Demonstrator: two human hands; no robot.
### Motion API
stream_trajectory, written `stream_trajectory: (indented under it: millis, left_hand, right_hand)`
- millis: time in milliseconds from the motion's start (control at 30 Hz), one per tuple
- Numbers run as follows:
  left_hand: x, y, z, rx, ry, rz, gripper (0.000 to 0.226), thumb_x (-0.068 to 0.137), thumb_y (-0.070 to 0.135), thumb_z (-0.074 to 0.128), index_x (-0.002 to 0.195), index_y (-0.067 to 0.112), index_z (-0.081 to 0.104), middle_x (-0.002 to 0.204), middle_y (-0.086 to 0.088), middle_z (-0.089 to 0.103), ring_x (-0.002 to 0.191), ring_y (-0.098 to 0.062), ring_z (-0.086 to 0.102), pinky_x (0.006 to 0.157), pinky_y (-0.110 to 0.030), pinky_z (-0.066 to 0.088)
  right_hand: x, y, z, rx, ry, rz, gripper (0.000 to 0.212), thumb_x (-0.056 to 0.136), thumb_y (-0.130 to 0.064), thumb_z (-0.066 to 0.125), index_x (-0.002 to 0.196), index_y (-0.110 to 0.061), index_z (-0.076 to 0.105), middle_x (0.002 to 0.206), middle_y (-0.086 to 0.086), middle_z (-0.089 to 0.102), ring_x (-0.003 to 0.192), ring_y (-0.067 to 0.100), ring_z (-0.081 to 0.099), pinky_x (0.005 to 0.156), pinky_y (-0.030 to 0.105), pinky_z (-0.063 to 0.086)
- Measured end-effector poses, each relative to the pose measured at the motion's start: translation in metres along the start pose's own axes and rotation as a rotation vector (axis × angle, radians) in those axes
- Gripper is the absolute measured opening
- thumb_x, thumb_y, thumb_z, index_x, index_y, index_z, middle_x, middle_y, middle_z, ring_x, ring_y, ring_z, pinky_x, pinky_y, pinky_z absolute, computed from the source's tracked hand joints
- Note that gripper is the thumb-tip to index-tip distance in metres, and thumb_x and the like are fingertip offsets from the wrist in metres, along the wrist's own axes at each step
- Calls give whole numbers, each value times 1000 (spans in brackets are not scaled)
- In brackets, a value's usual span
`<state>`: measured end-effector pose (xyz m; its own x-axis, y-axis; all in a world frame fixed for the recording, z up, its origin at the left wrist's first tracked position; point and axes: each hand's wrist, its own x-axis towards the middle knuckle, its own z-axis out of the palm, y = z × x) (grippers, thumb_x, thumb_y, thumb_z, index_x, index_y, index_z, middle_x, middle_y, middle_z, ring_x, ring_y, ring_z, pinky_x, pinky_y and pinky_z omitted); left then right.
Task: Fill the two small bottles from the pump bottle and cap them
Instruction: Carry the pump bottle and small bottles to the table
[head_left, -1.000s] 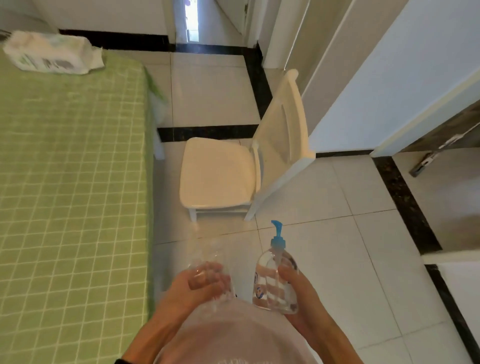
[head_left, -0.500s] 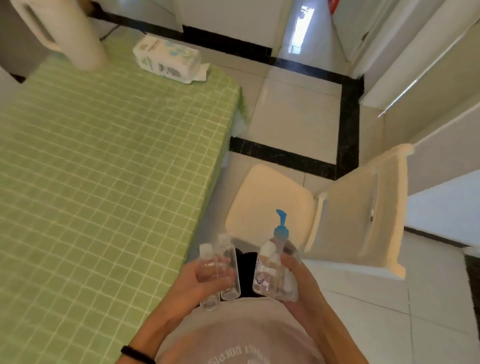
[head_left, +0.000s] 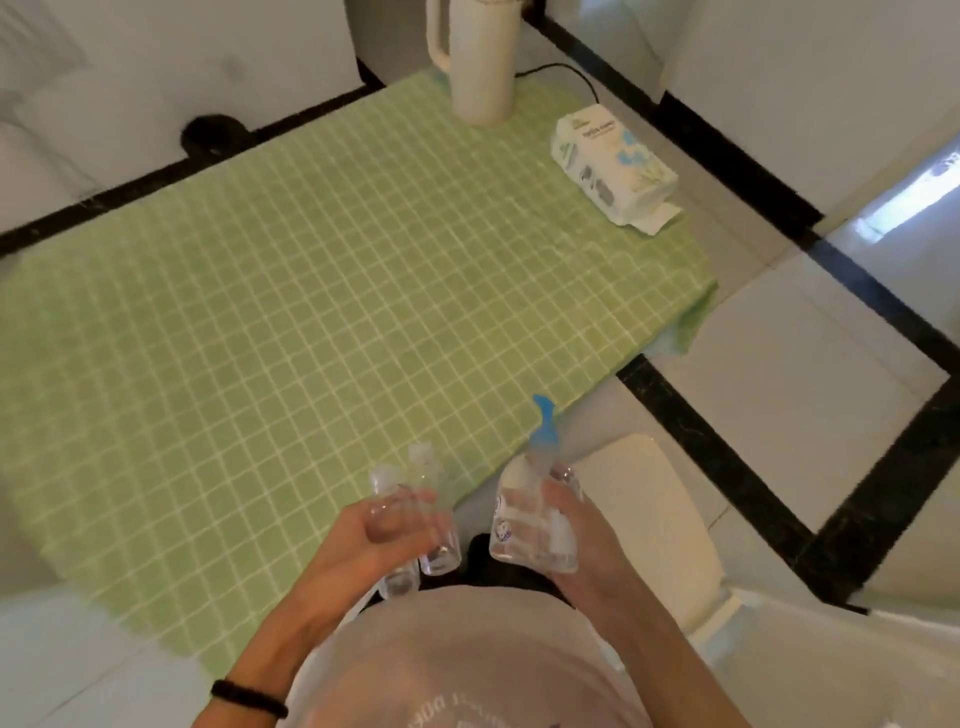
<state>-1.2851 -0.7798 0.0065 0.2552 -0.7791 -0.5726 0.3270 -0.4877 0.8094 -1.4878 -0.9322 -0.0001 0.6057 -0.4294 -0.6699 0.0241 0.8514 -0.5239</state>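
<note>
A worktop under a green checked cloth filled most of the view. A white chair stood just beside its near right corner, on a pale tiled floor with black bands. At the far edge of the worktop a tall cream jug stood upright, with a pack of wipes lying near it to the right, apart from it.

Close to the person's body, both hands were raised in front of the torso, at the near edge of the worktop. The right hand held the pump bottle upright, its fingers wrapped round the clear body and its blue pump head pointing away over the cloth's edge. The left hand gripped both small bottles together, fingers curled round their middles: the first small bottle and the second small bottle touched side by side, tops pointing up and away. Blur hid whether their caps were on. The pump bottle and the small bottles were near one another but apart. A black band circled the left wrist.
</note>
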Motion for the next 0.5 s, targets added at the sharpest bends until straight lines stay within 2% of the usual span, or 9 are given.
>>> stream_trajectory:
  millis: [67, 133, 267, 300, 367, 400, 500]
  left_hand:
    - [-2, 3, -11, -18, 49, 13, 45, 77, 24, 85, 121, 20, 76, 116, -6, 82, 114, -23, 76, 104, -39, 52]
    - [-5, 6, -23, -58, 89, 18, 38, 79, 20, 83, 116, 22, 79, 120, -5, 80, 114, -22, 76, 100, -36, 52]
    - [-11, 8, -43, -79, 122, 60, 30, 80, 23, 90, 106, 34, 83, 129, 1, 77, 110, -22, 78, 93, -32, 56]
    - [-11, 6, -48, -75, 120, 65, 28, 80, 25, 90, 106, 36, 83, 129, 2, 76, 109, -21, 78, 92, -31, 56]
    - [-10, -1, -56, -88, 126, 66, 27, 80, 30, 88, 105, 36, 83, 130, 2, 76, 110, -20, 78, 93, -32, 55]
    - [-10, -4, -59, -99, 129, 67, 28, 79, 33, 91, 105, 36, 83, 130, 3, 76, 109, -19, 78, 93, -33, 55]
    - [-9, -15, -64, -146, 144, 78, 37, 72, 43, 92, 107, 37, 81, 127, 6, 78, 107, -18, 79, 84, -27, 57]
  right_hand:
    - [13, -5, 10, -80, -9, 7, 71, 57, -44, 101, 117, -17, 76, 100, 10, 72, 84, 26, 73, 71, 40, 61]
    - [23, -7, 20, -140, -22, 23, 81, 56, -50, 102, 123, -16, 75, 106, 10, 75, 91, 28, 75, 76, 43, 61]
    - [36, -8, 43, -252, 35, 10, 99, 48, -53, 104, 134, -18, 71, 122, 13, 74, 110, 34, 72, 102, 59, 55]
    - [37, -9, 48, -250, 37, 16, 94, 51, -50, 104, 133, -18, 71, 120, 13, 74, 107, 34, 72, 99, 58, 56]
    - [38, -9, 54, -246, 16, 25, 65, 68, -40, 95, 126, -21, 74, 117, 13, 74, 99, 32, 74, 86, 52, 59]
    - [37, -9, 55, -259, 5, 25, 57, 73, -37, 89, 126, -22, 74, 117, 14, 75, 99, 32, 75, 86, 51, 60]
    - [41, -12, 52, -317, -4, 27, 55, 71, -36, 87, 124, -24, 75, 118, 17, 73, 105, 37, 69, 103, 66, 51]
